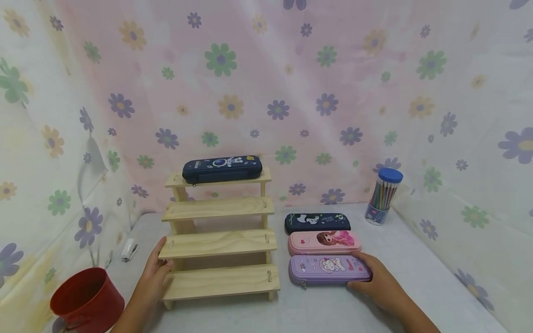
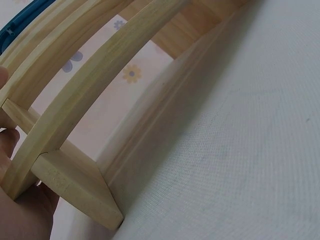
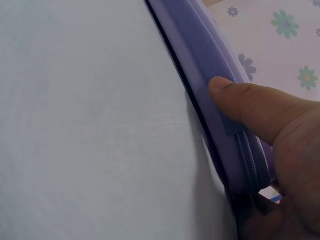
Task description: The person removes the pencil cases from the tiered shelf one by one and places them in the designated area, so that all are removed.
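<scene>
A four-tier wooden rack (image 1: 218, 243) stands on the table, and my left hand (image 1: 151, 280) grips its left side by the lower shelves. The left wrist view shows that hand (image 2: 22, 210) against the end of a shelf board (image 2: 90, 80). With my right hand (image 1: 381, 284) I hold the right end of a purple pencil case (image 1: 329, 269). The thumb (image 3: 245, 102) lies along its zipped side in the right wrist view. Right behind it are a pink pencil case (image 1: 308, 243) and a dark panda pencil case (image 1: 297, 224). A navy astronaut pencil case (image 1: 222, 169) rests on the top shelf.
A red metal pot (image 1: 106, 300) stands at the front left, with a small white object (image 1: 129, 249) behind it. At the back right is a blue-lidded tub of pencils (image 1: 381, 199). Flowered cloth (image 1: 258, 88) encloses the table's back and sides.
</scene>
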Demonstrator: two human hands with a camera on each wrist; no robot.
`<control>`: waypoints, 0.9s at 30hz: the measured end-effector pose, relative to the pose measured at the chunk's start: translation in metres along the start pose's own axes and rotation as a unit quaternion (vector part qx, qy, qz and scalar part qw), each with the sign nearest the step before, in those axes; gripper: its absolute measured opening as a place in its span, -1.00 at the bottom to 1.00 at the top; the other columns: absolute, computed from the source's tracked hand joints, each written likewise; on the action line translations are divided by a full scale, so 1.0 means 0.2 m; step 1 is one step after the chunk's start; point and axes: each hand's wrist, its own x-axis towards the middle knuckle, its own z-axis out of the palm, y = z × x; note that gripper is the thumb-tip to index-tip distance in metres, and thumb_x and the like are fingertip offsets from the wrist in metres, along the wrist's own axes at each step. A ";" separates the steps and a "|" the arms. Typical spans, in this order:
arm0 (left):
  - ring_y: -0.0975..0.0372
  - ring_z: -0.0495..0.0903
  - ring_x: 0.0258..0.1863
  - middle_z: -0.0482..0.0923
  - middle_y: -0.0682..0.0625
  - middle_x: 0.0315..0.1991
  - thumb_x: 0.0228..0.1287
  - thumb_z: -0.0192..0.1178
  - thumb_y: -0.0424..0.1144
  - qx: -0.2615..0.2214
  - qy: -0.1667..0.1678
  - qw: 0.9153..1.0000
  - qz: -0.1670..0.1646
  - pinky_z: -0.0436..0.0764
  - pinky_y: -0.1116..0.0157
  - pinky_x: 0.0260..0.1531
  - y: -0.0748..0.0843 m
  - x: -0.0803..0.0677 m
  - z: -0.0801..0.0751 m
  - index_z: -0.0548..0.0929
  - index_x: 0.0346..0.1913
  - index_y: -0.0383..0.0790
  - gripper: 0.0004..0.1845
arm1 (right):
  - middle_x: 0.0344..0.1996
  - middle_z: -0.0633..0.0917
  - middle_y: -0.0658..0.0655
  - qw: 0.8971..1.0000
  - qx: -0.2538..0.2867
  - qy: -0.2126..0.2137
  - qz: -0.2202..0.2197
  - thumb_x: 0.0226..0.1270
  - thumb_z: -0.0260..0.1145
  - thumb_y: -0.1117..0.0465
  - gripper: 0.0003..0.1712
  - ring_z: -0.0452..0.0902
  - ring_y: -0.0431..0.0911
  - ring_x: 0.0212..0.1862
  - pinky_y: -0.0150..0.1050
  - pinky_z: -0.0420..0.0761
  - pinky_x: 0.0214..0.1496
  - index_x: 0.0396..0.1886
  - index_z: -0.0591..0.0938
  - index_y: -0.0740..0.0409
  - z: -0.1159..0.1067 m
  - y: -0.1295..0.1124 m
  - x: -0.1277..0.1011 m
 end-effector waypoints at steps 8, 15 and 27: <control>-0.19 -0.20 0.67 -0.36 -0.18 0.72 0.62 -0.20 -0.46 0.000 0.006 1.000 0.001 -0.18 -0.27 0.57 -0.01 0.00 0.00 -0.33 0.72 -0.01 -0.18 | 0.58 0.20 0.44 1.000 -0.002 -0.007 0.031 0.11 0.62 -0.19 0.22 0.07 0.46 0.57 0.47 0.10 0.49 0.67 0.21 0.00 0.01 -0.02 0.00; -0.24 -0.21 0.66 -0.37 -0.22 0.72 0.63 -0.19 -0.45 0.005 0.000 1.000 0.010 -0.17 -0.32 0.55 -0.01 0.00 -0.01 -0.34 0.72 -0.03 -0.18 | 0.60 0.14 0.44 0.999 0.003 -0.012 0.036 0.17 0.59 -0.17 0.21 -0.01 0.47 0.59 0.47 0.04 0.50 0.68 0.16 0.00 0.01 -0.04 0.00; -0.20 -0.21 0.67 -0.36 -0.18 0.72 0.65 -0.17 -0.42 -0.001 0.002 1.000 0.002 -0.18 -0.29 0.56 -0.01 0.00 0.00 -0.32 0.72 -0.01 -0.19 | 0.59 0.14 0.48 0.999 0.009 -0.009 0.029 0.21 0.57 -0.16 0.23 -0.02 0.48 0.58 0.47 0.03 0.52 0.70 0.11 0.08 0.01 -0.05 -0.01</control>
